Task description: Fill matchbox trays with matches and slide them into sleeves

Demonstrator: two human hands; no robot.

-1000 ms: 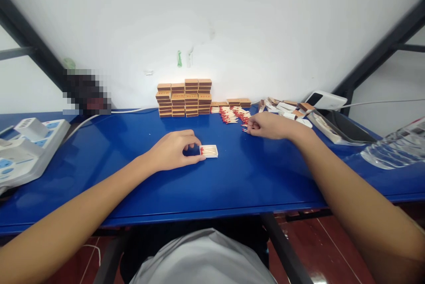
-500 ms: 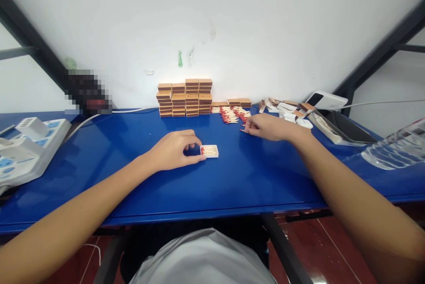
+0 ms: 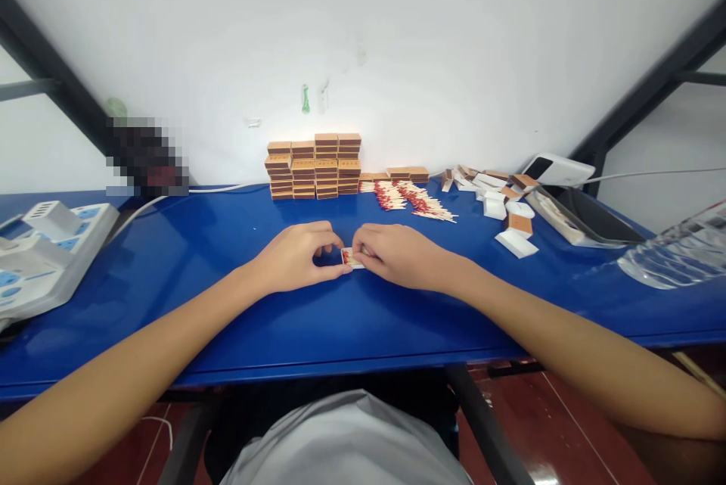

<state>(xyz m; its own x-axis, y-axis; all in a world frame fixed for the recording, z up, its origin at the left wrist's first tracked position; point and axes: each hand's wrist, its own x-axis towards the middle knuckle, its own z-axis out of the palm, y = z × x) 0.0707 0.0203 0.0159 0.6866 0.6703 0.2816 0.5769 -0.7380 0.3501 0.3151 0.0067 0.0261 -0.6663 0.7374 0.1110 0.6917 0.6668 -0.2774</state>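
A small white matchbox tray [image 3: 357,267] lies on the blue table with red-tipped matches in it. Thumb and fingers of my left hand [image 3: 292,258] grip its left end. My right hand [image 3: 408,254] is over the tray's right part, fingers pinched together on matches that they mostly hide. Behind the hands lie two heaps of loose matches, a left heap [image 3: 390,196] and a right heap [image 3: 425,203]. Closed matchboxes [image 3: 314,169] stand stacked against the wall, left of the heaps.
Empty trays and sleeves [image 3: 492,205] lie scattered at the back right, near a black-and-white device [image 3: 559,169] and an open container [image 3: 590,216]. Clear plastic packaging [image 3: 674,254] is at the right edge. A white power strip [image 3: 85,250] with plugs sits at the left.
My right hand has moved left and toward me, from the match heap to the tray. My left hand stays on the tray's left end.
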